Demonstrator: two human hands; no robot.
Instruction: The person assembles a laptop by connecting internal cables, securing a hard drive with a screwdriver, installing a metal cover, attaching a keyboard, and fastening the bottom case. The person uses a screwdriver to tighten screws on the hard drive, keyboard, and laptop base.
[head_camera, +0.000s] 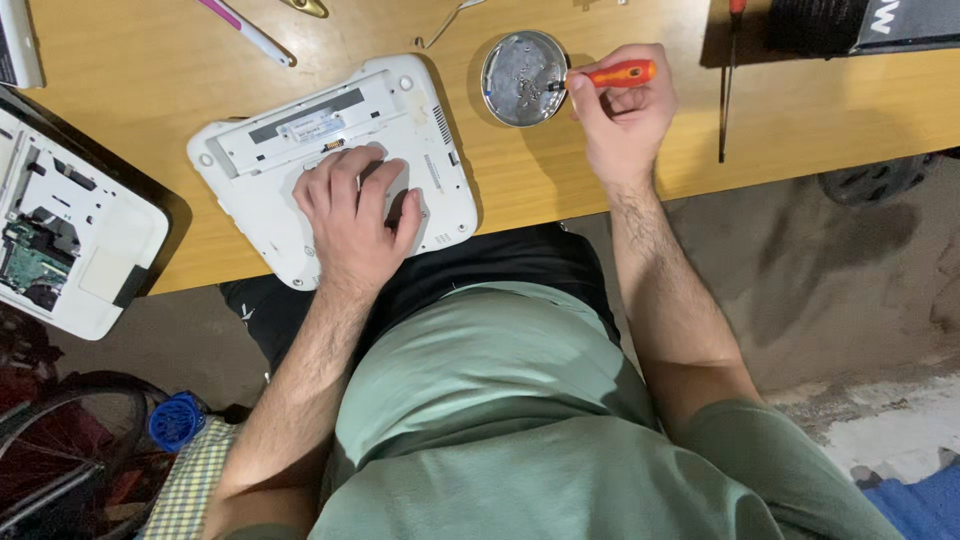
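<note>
Right now the left hand (352, 215) lies flat, fingers spread, on the underside of a white laptop (330, 160) lying upside down on the wooden table (560, 170), gripping nothing. The right hand (620, 110) is closed around an orange-handled screwdriver (610, 75), its tip reaching into a round metal dish (522, 78) just left of that fist. Beyond the right hand lies a second, slim screwdriver (728, 80); far left of the pressing hand sits another opened white device (60, 230).

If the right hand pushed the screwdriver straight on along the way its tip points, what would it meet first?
The right hand holds the orange screwdriver pointing left, its tip already at the round metal dish. It would probably meet the dish's inside or small parts there first, though depth is unclear.
</note>
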